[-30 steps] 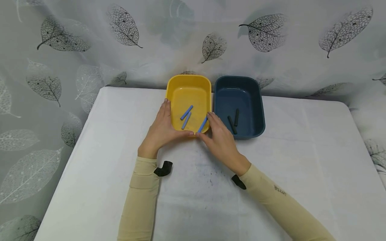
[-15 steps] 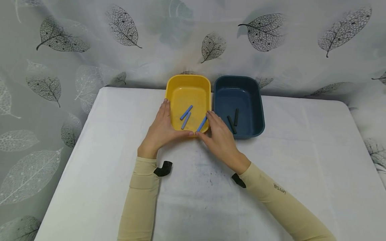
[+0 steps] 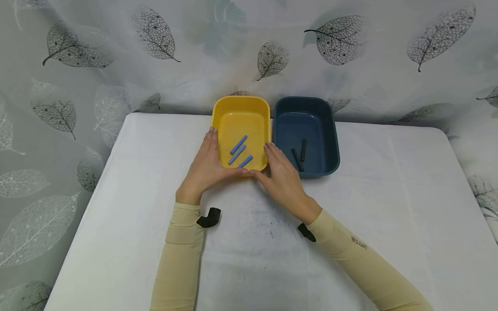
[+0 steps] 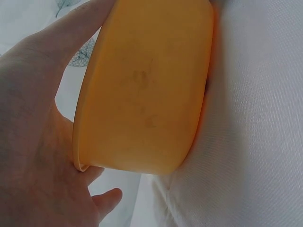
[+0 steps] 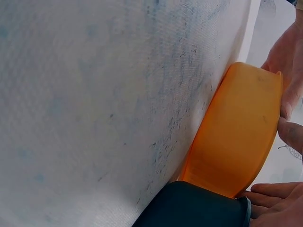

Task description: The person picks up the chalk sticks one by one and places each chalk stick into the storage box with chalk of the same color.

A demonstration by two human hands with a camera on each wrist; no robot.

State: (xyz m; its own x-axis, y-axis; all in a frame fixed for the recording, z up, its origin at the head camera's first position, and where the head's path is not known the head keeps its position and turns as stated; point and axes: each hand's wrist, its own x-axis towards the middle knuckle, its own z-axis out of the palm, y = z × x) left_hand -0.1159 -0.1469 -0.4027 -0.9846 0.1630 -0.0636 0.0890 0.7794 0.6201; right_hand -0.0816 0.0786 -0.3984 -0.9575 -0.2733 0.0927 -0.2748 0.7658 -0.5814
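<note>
In the head view a yellow plastic tub (image 3: 242,123) stands near the table's back edge. Three short blue chalk-like sticks (image 3: 237,154) lie inside it, slanted roughly the same way. My left hand (image 3: 205,166) holds the tub's near left corner, thumb along the front rim and fingers up the left side. At the near right corner my right hand (image 3: 283,178) holds it too, its thumb tip close to the left thumb and its fingers on the right rim, between the two tubs. From the left wrist, the tub's outer wall (image 4: 147,90) is seen, with the hand at its rim.
A dark blue tub (image 3: 307,121) stands just right of the yellow one, with two dark sticks (image 3: 300,155) inside. The white tabletop (image 3: 389,207) bears faint dark smudges in front of the tubs. A leaf-patterned curtain (image 3: 233,52) hangs behind.
The blue stick near my right hand has gone from slanting steeply by the right wall to lying left of there, near the front. The middle stick has shifted slightly. Both hands keep their places.
</note>
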